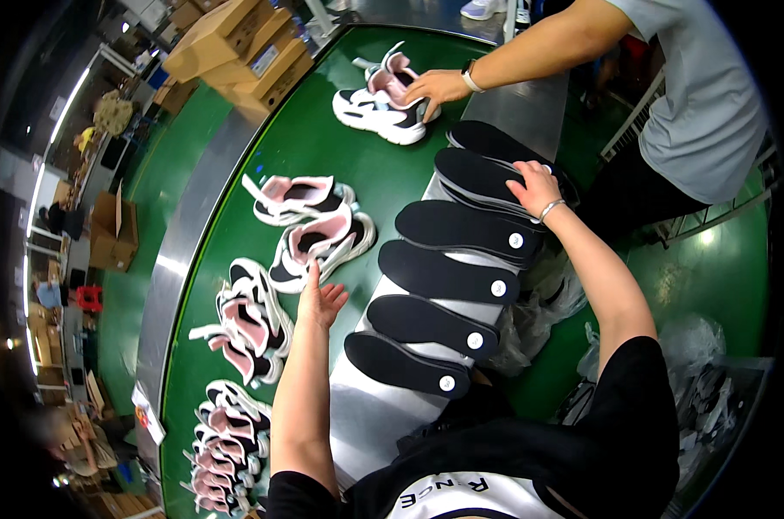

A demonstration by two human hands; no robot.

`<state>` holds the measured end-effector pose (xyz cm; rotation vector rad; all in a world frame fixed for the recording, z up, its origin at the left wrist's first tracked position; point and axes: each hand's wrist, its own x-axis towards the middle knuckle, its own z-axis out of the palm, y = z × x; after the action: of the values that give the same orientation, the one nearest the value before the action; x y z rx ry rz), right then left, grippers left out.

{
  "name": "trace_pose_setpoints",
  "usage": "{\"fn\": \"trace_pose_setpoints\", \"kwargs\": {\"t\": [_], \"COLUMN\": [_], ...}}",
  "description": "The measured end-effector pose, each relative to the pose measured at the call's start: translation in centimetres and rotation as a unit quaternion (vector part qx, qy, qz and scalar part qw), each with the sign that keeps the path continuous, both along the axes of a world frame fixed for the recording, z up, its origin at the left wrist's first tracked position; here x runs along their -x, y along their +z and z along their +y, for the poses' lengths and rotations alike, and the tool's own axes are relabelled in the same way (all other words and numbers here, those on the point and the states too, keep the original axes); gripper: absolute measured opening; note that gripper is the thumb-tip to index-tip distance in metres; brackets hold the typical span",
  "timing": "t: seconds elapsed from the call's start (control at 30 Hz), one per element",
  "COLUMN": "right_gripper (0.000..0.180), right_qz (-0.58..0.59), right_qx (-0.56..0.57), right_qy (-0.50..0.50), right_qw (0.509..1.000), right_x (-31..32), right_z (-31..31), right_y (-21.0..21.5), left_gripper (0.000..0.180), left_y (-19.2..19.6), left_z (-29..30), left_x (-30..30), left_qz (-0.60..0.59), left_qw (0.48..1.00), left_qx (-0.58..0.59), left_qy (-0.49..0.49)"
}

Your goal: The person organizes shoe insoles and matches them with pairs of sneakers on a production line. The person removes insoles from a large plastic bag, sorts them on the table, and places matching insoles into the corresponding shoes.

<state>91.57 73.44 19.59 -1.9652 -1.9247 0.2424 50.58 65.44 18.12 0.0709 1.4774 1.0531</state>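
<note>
My left hand (323, 300) is open, its fingers spread against the near end of a white, black and pink sneaker (323, 242). A matching sneaker (298, 197) lies just beyond it. My right hand (535, 188), with a bracelet at the wrist, grips the heel end of a black insole (478, 177) on top of a stack; its fingertips are partly hidden. Nearer to me, more stacks of black insoles (444, 273) with round white heel stickers lie in a row along a metal ledge (357, 402).
Several more sneakers (245, 320) line the green conveyor belt (201, 363) at left. Across from me a co-worker's hand (439, 89) touches another pair of sneakers (379, 112). Cardboard boxes (236, 52) stand beyond the belt. Clear plastic bags (539, 316) hang beside the insoles.
</note>
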Motion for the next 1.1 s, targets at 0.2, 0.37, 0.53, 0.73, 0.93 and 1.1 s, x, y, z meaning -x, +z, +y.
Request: {"fn": "trace_pose_setpoints", "kwargs": {"t": [0.2,0.37,0.53,0.73,0.93,1.1], "right_gripper": [0.053,0.077,0.081,0.087,0.082,0.084], "right_qz": [-0.086,0.003,0.091,0.171,0.082,0.184], "right_qx": [0.185,0.347,0.445,0.457,0.304,0.424], "right_qy": [0.076,0.122,0.111,0.095,0.109,0.108], "right_qw": [0.976,0.930,0.884,0.868,0.943,0.880], "right_x": [-1.3,-1.8,-1.8,-2.1,-0.3,-2.1], "right_z": [2.3,5.6,6.5,6.3,3.4,4.1], "right_y": [0.3,0.3,-0.6,-1.7,-0.6,-1.2], "left_gripper": [0.076,0.060,0.073,0.062,0.068,0.064], "left_y": [-2.7,-2.7,-2.6,-0.7,-3.0,-3.5], "left_z": [6.0,10.2,7.3,2.5,4.2,4.1], "left_x": [0.7,3.5,-2.1,-15.3,-16.4,-16.1], "left_qz": [0.095,0.113,0.466,0.624,0.674,0.663], "left_qw": [0.994,0.991,0.882,0.568,0.488,0.449], "left_qx": [0.014,-0.078,-0.076,-0.313,-0.200,-0.262], "left_qy": [0.061,0.009,0.009,-0.435,-0.518,-0.538]}}
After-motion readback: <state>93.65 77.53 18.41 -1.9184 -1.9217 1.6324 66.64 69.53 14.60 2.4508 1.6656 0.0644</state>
